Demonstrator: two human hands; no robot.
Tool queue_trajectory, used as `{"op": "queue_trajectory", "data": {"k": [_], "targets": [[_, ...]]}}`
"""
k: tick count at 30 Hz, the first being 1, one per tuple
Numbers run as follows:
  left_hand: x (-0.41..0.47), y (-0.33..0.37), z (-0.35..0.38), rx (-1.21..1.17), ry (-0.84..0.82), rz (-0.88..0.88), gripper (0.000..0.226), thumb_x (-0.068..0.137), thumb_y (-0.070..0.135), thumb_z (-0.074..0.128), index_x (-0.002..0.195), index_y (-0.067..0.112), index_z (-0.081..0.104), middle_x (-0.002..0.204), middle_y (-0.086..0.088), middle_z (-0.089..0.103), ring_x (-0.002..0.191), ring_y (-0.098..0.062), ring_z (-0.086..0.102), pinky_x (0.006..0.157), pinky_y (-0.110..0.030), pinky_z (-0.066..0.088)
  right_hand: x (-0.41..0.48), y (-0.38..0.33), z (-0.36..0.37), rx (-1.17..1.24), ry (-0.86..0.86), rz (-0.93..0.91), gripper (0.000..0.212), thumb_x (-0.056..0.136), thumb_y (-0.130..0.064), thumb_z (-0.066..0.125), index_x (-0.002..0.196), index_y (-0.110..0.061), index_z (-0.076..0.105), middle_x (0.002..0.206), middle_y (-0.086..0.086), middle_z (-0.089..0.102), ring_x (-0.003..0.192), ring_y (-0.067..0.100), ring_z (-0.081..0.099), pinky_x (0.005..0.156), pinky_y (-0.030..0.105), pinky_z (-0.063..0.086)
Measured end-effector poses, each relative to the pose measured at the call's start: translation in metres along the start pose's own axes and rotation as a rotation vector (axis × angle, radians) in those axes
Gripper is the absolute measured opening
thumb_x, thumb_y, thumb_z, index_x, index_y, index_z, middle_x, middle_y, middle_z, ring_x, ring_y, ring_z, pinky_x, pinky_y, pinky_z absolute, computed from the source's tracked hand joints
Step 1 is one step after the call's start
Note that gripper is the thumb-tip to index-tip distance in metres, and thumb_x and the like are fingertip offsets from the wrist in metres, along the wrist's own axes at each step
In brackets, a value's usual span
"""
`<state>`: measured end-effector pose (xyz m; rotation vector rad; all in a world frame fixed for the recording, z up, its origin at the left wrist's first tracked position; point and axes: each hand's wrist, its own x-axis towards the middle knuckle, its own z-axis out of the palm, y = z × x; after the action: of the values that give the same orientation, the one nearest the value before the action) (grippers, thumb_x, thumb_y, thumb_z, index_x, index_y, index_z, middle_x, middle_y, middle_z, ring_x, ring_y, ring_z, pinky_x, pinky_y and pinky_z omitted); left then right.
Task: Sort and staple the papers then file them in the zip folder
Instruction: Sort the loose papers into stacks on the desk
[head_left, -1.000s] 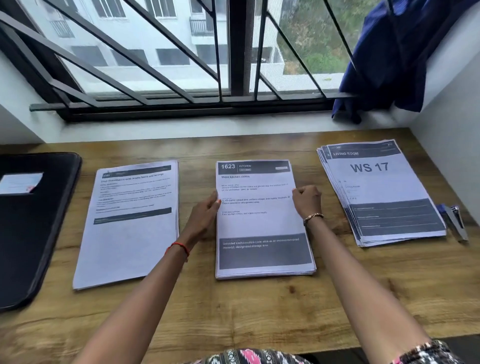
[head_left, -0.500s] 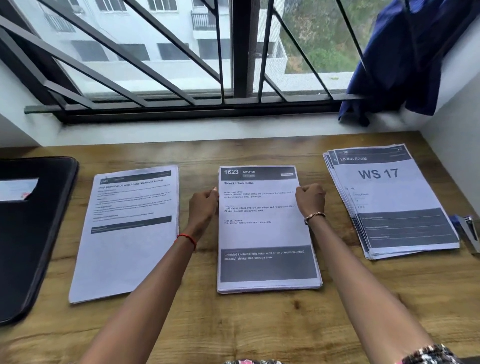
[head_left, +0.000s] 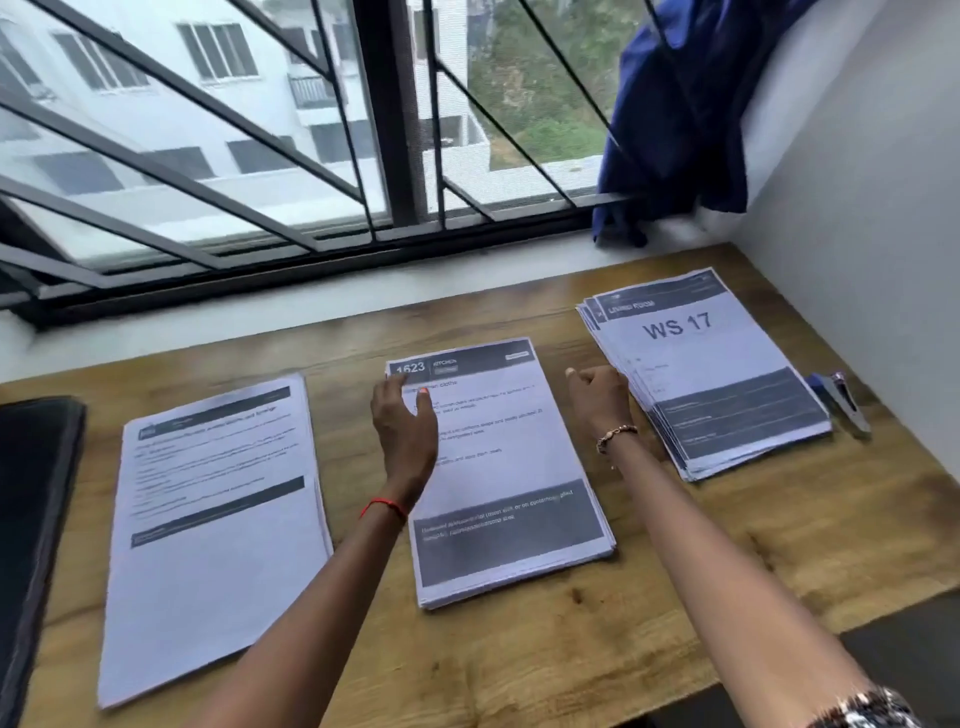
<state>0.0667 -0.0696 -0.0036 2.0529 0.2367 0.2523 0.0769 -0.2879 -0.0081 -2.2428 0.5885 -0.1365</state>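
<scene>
Three paper stacks lie on the wooden table. The left stack is text sheets, the middle stack is headed "1623 KITCHEN", and the right stack is fanned and reads "WS 17". My left hand hovers over the middle stack's upper left part with fingers stretched toward its top-left corner. My right hand is loosely curled between the middle and right stacks, beside the right stack's left edge, holding nothing. A blue stapler lies right of the right stack. The black zip folder lies at the far left.
A barred window and its white sill run along the table's far edge. A blue cloth hangs at the back right corner. A white wall borders the table on the right.
Both hands have let go of the middle stack's sides. My left hand moved up toward its top-left corner; my right hand moved right toward the "WS 17" stack. The camera view tilted.
</scene>
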Motion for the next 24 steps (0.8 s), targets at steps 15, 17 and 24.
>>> {"op": "queue_trajectory", "data": {"k": [15,17,24], "targets": [[-0.039,0.102,0.172,-0.355,-0.253,-0.214,0.019,0.096,0.019,0.048,0.105,0.015,0.064,0.104,-0.001,0.062,0.099,-0.015,0.057,0.086,-0.026,0.038,0.101,0.113,-0.150,-0.054,0.134,-0.056,0.030,0.087,-0.014,0.055,0.060,-0.007,0.044,0.072,0.015,0.041,0.075,0.018,0.042,0.068,0.025,0.031],[-0.040,0.102,0.190,-0.406,-0.272,-0.228,0.026,0.097,0.021,0.046,0.074,0.032,0.051,0.078,0.016,0.047,0.073,0.000,0.044,0.077,-0.030,0.035,0.115,0.122,-0.159,-0.059,0.115,-0.059,0.021,0.087,-0.016,0.057,0.078,0.002,0.064,0.087,0.025,0.060,0.088,0.027,0.058,0.077,0.029,0.042],[-0.034,0.095,0.217,-0.335,-0.317,-0.303,0.037,0.093,0.038,0.041,0.063,0.022,0.056,0.052,-0.011,0.037,0.054,-0.019,0.029,0.054,-0.032,0.024,0.170,0.138,-0.176,-0.190,-0.034,-0.092,0.040,0.085,-0.025,0.055,0.120,-0.005,0.057,0.122,0.022,0.055,0.115,0.035,0.049,0.096,0.037,0.042]]}}
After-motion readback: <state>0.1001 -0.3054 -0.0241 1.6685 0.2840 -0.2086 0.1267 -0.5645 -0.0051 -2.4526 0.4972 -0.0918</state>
